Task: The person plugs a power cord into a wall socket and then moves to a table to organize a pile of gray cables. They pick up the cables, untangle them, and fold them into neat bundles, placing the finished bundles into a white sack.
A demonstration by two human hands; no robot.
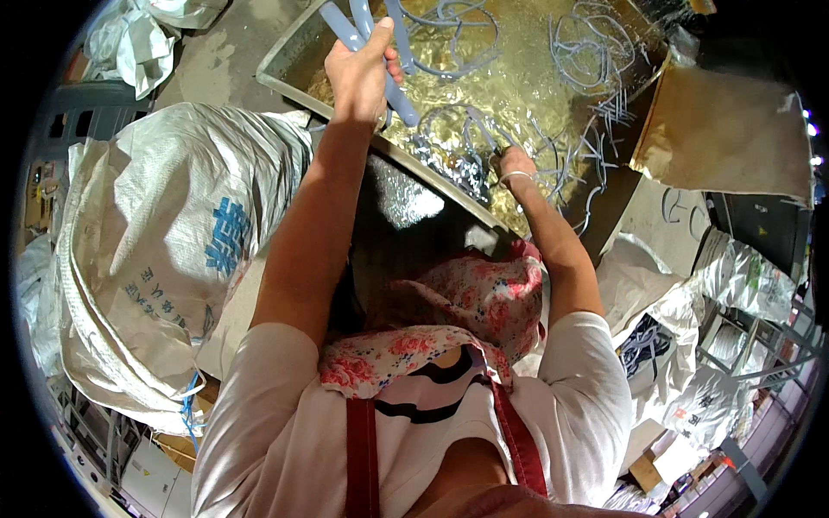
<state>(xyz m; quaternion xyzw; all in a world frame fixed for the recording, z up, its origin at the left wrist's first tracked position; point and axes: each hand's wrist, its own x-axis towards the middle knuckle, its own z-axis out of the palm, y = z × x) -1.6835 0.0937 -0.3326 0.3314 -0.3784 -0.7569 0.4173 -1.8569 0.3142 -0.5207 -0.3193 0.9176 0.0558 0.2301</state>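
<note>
**Hands working over a tank of pale plastic strips**

At the top centre of the frame, the left hand [361, 73] is closing around a bundle of pale grey-blue strips [371, 39] — holding them just above the near rim of a metal tank [289, 82]. The tank is holding yellowish liquid [518, 82], and many more loose strips [587, 52] are lying curled and tangled in it, toward the upper right. The right hand [516, 164] is reaching down into that liquid right of centre, among a tangle of strips; whether its fingers are gripping anything I cannot tell. A large white woven sack [164, 250] is sitting at the left of the frame, beside the tank — smaller white bags [734, 276] are lying at the right.
</note>
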